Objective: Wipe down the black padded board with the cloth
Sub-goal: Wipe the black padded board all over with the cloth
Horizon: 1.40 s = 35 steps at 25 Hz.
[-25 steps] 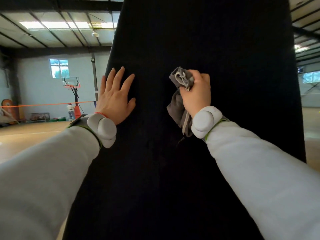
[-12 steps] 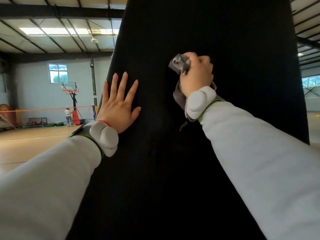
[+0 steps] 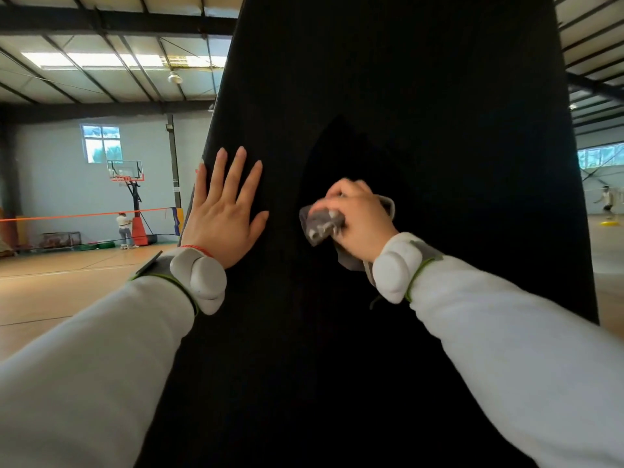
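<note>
Fingers of the right hand curl tightly around a bunched grey cloth, pressing it against the middle of the upright black padded board. The left hand lies palm-flat against the board's face near its left edge, fingers straight and slightly spread, holding nothing.
</note>
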Each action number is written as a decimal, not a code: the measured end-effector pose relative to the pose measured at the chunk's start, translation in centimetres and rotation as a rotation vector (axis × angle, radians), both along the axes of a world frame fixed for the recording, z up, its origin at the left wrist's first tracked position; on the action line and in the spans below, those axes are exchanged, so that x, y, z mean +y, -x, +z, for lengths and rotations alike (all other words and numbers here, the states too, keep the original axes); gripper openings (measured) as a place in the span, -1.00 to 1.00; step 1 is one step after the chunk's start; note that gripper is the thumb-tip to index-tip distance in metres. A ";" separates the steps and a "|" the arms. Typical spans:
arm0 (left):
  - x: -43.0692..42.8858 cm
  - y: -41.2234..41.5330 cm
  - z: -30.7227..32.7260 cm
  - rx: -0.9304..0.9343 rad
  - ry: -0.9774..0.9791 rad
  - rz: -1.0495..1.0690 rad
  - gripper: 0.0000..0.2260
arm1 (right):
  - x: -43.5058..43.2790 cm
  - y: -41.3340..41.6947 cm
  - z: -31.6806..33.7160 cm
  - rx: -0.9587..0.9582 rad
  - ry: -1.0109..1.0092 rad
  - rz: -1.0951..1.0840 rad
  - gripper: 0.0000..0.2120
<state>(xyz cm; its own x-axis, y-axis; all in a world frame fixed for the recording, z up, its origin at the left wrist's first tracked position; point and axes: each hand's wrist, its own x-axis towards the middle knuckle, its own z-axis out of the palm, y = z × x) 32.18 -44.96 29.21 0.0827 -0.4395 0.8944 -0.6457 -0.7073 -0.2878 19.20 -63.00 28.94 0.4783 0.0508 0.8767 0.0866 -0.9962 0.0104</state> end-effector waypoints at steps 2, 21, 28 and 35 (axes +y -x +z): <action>0.0 -0.3 0.1 -0.004 -0.001 0.016 -0.38 | 0.3 -0.1 3.4 -0.205 -0.152 -0.099 -0.60; -0.2 -0.7 -1.1 -0.008 0.123 0.004 -0.40 | 0.9 0.1 5.0 -0.229 -0.176 -0.051 -0.61; -0.4 -0.8 -1.5 -0.033 0.126 0.023 -0.41 | 2.5 -3.6 3.1 -0.271 -0.072 -0.028 -0.64; -0.3 -0.6 -1.3 -0.020 0.126 0.019 -0.43 | 1.5 -1.0 -1.4 0.174 0.182 0.076 -0.75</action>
